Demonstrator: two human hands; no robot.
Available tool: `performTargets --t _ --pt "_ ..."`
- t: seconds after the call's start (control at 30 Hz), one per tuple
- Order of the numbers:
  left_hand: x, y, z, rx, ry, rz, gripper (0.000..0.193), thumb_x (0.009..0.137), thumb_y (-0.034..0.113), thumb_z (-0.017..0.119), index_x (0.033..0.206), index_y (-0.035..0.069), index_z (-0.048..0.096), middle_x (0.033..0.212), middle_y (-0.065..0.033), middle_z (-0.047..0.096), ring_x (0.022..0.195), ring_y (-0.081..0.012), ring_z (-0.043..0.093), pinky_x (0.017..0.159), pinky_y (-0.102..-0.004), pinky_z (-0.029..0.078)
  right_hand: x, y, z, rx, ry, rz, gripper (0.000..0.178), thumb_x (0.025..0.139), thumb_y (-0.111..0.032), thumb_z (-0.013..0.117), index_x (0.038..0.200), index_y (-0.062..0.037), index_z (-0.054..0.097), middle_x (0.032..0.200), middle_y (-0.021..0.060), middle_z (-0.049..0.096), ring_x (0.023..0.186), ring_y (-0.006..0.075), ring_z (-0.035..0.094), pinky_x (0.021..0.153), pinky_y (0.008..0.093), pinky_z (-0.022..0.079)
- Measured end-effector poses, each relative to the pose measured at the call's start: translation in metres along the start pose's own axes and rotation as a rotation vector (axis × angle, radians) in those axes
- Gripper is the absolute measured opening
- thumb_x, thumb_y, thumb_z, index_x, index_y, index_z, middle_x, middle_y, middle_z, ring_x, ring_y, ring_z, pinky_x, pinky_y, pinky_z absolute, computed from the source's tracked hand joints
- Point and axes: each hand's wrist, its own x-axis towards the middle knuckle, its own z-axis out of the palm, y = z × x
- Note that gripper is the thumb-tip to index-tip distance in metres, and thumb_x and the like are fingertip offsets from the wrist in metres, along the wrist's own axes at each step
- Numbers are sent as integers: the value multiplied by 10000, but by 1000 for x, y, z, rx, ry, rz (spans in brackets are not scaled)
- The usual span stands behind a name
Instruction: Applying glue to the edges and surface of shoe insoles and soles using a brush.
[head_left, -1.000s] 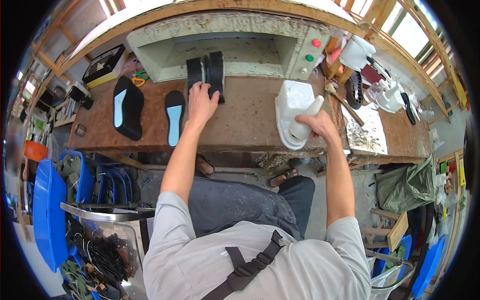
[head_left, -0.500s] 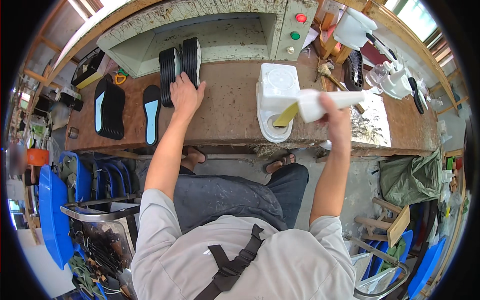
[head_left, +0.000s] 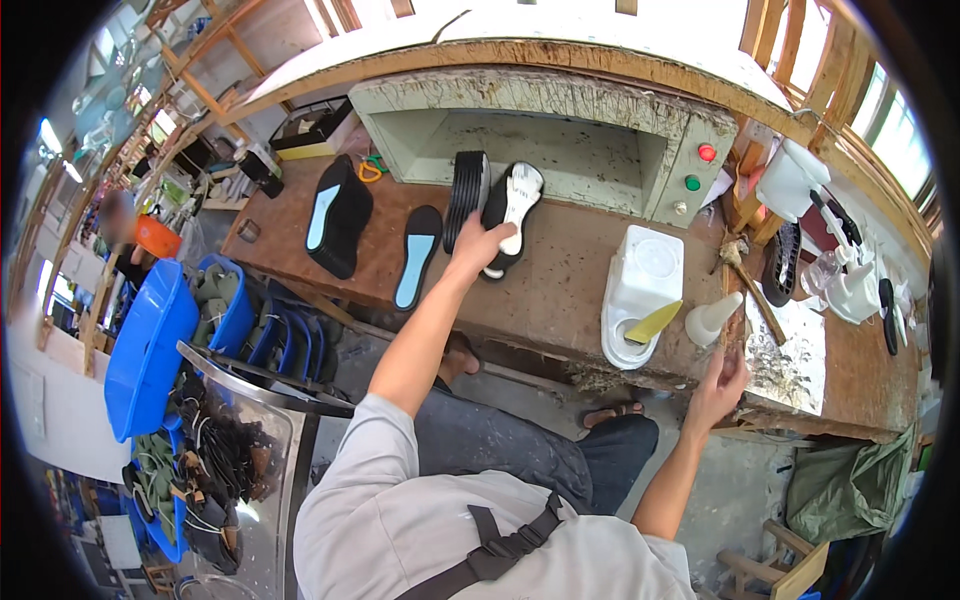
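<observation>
My left hand (head_left: 482, 248) grips a shoe insole (head_left: 521, 200) with a black rim and a white patterned face, tilted on the bench. Close beside it, a stack of black insoles (head_left: 466, 195) stands on edge. To its left are a single insole with a light blue patch (head_left: 417, 258) and another black stack (head_left: 341, 215). My right hand (head_left: 719, 388) is at the front edge of the bench, fingers apart, with nothing visible in it. Just beyond its fingertips stands a white tapered bottle (head_left: 712, 320). A white plastic container (head_left: 645, 275) with a yellow-green flat piece (head_left: 654, 322) is left of that bottle.
Behind the insoles sits a pale green open-fronted box (head_left: 540, 140) with red and green buttons. A wooden-handled tool (head_left: 755, 285) and white paper (head_left: 790, 370) lie at right. Blue bins (head_left: 150, 345) and a metal-framed stand (head_left: 270, 420) are at lower left.
My right hand has set the white bottle upright on the bench and drawn back toward the edge. My left hand now tilts one insole apart from the stack. The view has turned left.
</observation>
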Motion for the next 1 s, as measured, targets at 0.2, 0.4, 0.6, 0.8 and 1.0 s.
performTargets --t 0.2,0.4,0.6,0.8,1.0 --pt "-124 0 -11 -868 -213 48 686 849 221 617 1370 -88 296 1266 -140 498 1116 -183 510 954 -305 397 -105 -65 32 604 -822 227 531 855 -231 667 1289 -5 461 1098 106 579 933 160 581 759 306 509" --pt "-186 12 -1 -847 -424 147 588 855 241 635 1317 -19 383 1208 -76 525 1079 -145 522 927 -294 423 -140 -102 109 1013 -1176 289 826 809 -258 720 1440 -15 245 1386 134 405 1231 202 427 1002 336 371" --pt "-206 11 -7 -889 -314 99 481 804 237 683 1189 5 513 1093 -70 605 994 -172 594 876 -316 483 -154 -142 87 607 -1083 -54 938 760 -263 770 1457 -12 194 1400 169 378 1278 218 383 1045 335 320" --pt "-216 -7 -15 -1018 -452 26 506 799 255 681 1198 -4 511 1103 -97 605 984 -193 609 858 -340 514 -163 -149 66 496 -1155 3 905 825 -409 676 1460 -19 163 1386 209 407 1231 312 469 1001 381 387" --pt "-227 -4 -18 -1160 -371 2 521 790 191 682 1227 -2 472 1133 -112 577 1066 -236 584 907 -373 499 -166 -172 43 -27 -1242 -145 834 846 -364 659 1427 32 210 1348 232 421 1233 308 456 1008 375 380"
